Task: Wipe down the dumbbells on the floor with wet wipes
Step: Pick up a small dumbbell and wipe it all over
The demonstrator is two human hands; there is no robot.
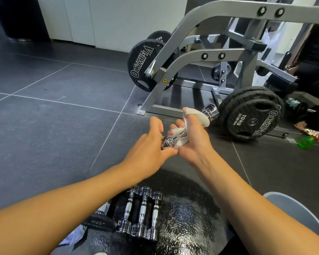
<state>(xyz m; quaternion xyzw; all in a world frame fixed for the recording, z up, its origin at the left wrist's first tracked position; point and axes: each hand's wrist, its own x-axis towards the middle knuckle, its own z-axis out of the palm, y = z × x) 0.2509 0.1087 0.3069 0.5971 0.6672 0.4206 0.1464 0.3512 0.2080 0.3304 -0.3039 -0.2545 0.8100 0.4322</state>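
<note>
A chrome dumbbell [210, 112] is held up off the floor in front of me, tilted, with its far head showing at upper right. My left hand [149, 144] grips its near head. My right hand [190, 137] wraps a white wet wipe [203, 117] around the handle, fingers curled over it. Three more chrome dumbbells [142, 214] lie side by side on the shiny black mat [188, 218] below my forearms.
A grey weight machine frame [173, 70] with black Olympia plates [250, 118] stands just beyond my hands. A black plate [99, 222] and a wipes packet [72, 238] lie left of the dumbbells. A green object [305, 142] is at right. Dark floor tiles [53, 111] spread left.
</note>
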